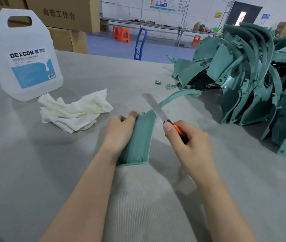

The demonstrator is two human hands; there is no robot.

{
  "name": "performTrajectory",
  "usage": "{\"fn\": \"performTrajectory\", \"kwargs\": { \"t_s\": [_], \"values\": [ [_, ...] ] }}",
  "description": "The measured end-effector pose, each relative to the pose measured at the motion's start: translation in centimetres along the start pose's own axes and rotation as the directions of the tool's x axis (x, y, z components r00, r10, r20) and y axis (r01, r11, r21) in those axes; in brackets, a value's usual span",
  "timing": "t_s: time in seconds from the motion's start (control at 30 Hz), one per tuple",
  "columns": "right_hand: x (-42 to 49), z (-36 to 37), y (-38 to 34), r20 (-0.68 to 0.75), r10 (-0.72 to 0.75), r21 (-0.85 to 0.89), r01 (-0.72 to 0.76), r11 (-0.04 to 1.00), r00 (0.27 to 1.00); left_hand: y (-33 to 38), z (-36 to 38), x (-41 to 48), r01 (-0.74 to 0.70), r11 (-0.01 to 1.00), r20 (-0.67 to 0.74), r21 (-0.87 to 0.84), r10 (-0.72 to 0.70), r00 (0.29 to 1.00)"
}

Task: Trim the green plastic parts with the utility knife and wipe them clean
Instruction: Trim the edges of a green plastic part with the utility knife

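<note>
A green plastic part [139,140] lies on the grey table [51,172] in the middle, its thin curved arm reaching up and right. My left hand [119,131] grips its left edge, fingers curled over the top corner. My right hand [189,147] holds the orange utility knife [158,109], thumb on the slider, with the long blade extended and laid against the part's upper right edge. A crumpled white cloth [74,110] lies on the table to the left of the part.
A large heap of green plastic parts [253,84] fills the right side. A white DEXCON jug [28,55] stands at the back left, before cardboard boxes [63,16]. A small metal piece [158,82] lies near the heap. Beyond the table are orange stools and a blue frame.
</note>
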State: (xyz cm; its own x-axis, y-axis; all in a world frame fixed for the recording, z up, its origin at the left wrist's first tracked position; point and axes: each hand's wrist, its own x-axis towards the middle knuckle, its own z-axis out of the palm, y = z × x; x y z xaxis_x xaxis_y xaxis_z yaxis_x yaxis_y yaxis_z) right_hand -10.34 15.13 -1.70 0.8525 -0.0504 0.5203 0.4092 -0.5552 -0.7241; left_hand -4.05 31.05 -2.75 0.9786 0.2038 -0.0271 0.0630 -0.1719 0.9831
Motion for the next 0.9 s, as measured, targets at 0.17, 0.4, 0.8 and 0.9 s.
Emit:
{"fn": "performTrajectory", "kwargs": {
  "t_s": [0.17, 0.4, 0.8, 0.9],
  "values": [
    [-0.3, 0.7, -0.4, 0.03, -0.033, 0.009, 0.033, 0.999, 0.999, -0.2, -0.2, 0.2, 0.034, 0.996, 0.027, -0.081, -0.032, 0.999],
    [0.1, 0.4, 0.5, -0.082, 0.069, -0.011, -0.071, 0.997, 0.994, -0.3, 0.1, 0.4, -0.022, 1.0, -0.006, -0.014, 0.022, 1.0],
    [0.0, 0.6, 0.6, -0.062, 0.043, -0.016, -0.044, 0.999, 0.997, -0.4, 0.0, 0.5, -0.003, 1.0, -0.001, -0.025, 0.003, 1.0],
    [0.0, 0.6, 0.6, -0.051, 0.035, 0.0, -0.035, 0.999, 0.998, -0.5, 0.0, 0.6, -0.003, 0.999, 0.008, -0.037, 0.003, 1.0]
  ]
}}
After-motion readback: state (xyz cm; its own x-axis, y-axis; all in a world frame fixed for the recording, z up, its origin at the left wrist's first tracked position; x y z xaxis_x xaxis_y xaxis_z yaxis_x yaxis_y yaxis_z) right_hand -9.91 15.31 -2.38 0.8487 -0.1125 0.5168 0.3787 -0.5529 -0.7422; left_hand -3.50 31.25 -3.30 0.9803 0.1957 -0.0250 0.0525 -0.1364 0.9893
